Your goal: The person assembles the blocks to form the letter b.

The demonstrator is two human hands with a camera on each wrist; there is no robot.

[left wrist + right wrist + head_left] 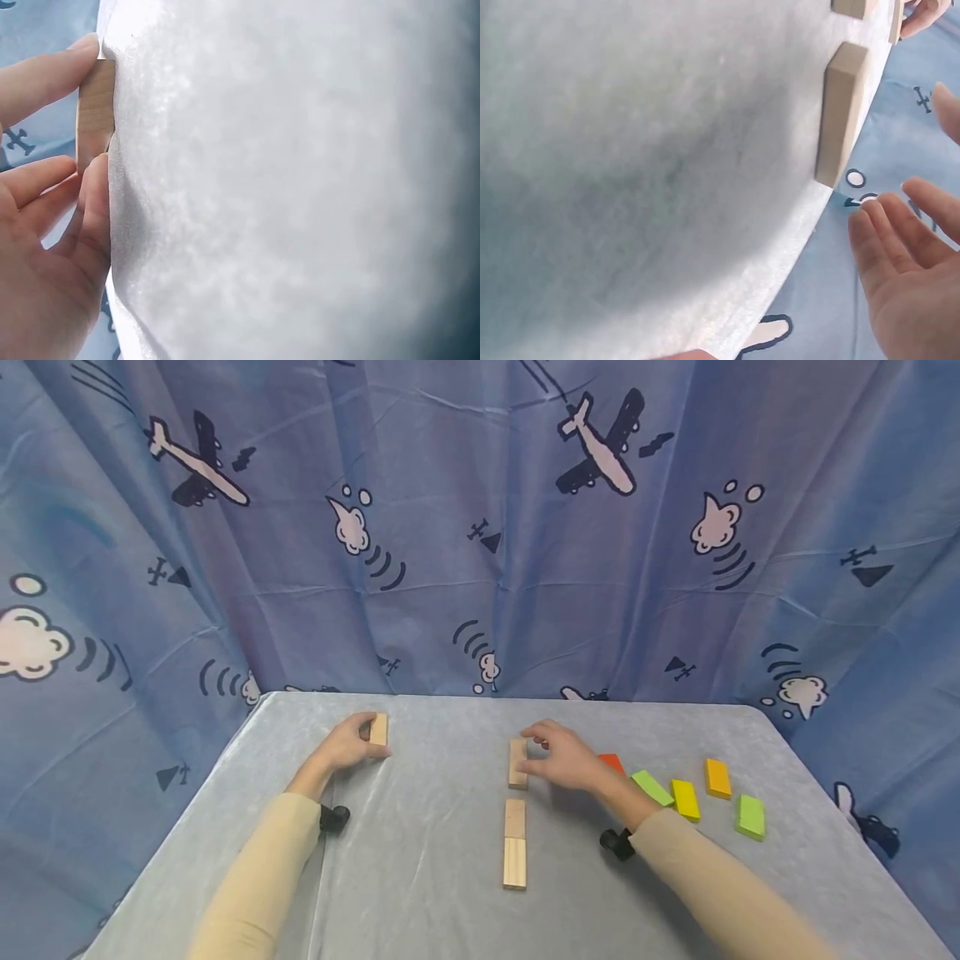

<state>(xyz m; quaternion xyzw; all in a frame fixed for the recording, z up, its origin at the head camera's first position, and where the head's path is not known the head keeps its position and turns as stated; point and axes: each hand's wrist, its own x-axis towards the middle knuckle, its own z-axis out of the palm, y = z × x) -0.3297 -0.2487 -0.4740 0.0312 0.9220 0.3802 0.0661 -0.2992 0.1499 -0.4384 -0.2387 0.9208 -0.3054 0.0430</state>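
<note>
At the back left of the table, my left hand [351, 743] pinches a plain wooden block [379, 730] end to end between thumb and fingers. The left wrist view shows fingertips on both ends of that wooden block [96, 109]. Nearer the middle, my right hand [558, 758] is beside another wooden block [517, 764], its thumb overlapping the block's edge in the head view. In the right wrist view, the fingers of the right hand [915, 277] are spread and apart from the wooden block [841, 120].
Two more wooden blocks, a farther one [514, 818] and a nearer one [514, 864], lie end to end in front of that block. Right of my forearm lie a red block [612, 763], green blocks [750, 817], a yellow block [685, 800] and an orange block [717, 778]. A patterned curtain [420, 527] hangs behind the table [405, 877].
</note>
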